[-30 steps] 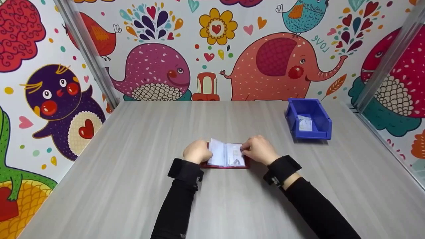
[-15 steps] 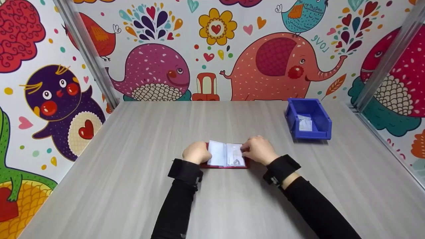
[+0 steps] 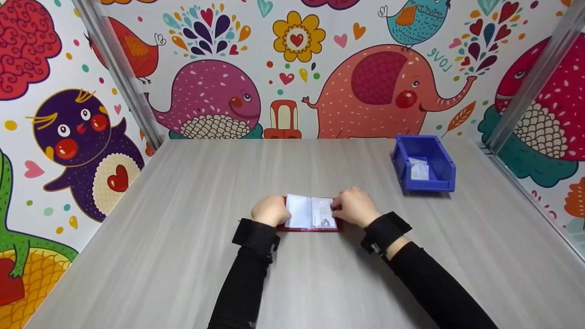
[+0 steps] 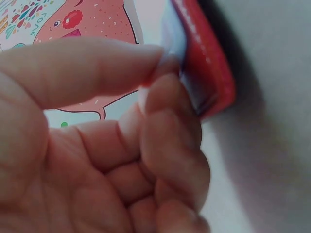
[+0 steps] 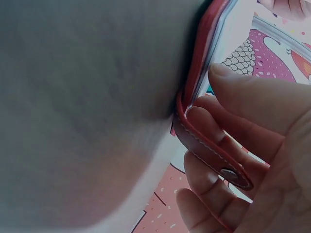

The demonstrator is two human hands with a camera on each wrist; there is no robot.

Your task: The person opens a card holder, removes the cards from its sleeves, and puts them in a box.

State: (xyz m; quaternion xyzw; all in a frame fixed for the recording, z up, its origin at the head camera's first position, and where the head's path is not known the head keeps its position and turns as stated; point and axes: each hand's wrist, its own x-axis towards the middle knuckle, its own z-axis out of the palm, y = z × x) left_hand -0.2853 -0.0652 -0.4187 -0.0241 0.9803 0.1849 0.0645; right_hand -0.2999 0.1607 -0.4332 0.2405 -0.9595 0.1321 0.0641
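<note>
A red card holder (image 3: 311, 214) is laid open on the tabletop (image 3: 205, 183), near the middle, with its far and near edges left uncovered by the hands. Its left edge is covered by the left hand (image 3: 270, 210) and its right edge is met by the right hand (image 3: 356, 206). Between the two black sleeves (image 3: 237, 288) a strip of tabletop is left, widening slightly toward the person, and a deep stretch is left between the holder and the back wall (image 3: 301, 87). Still wider room is given on the left, as far as the side wall (image 3: 73, 201).

A clear pocket (image 3: 298, 211) is pinched between the left thumb (image 4: 97, 68) and bent fingers (image 4: 170, 131) at the holder's left side. The right side is held narrowly between the right thumb (image 5: 235, 80) and forefinger (image 5: 201, 120), the other right fingers being loosely bent below. By them a red strap (image 5: 206, 145) with a metal snap (image 5: 229, 173) is seen hanging out from the holder. A printed card (image 3: 323, 212) is seen in the right half.

Reach to the far right is partly blocked by a blue bin (image 3: 429, 185), set well apart from the right hand, in which white cards (image 3: 419, 169) are held. The back corners are bounded by metal posts (image 3: 123, 77). Both wrists are wrapped in black bands (image 3: 256, 237).
</note>
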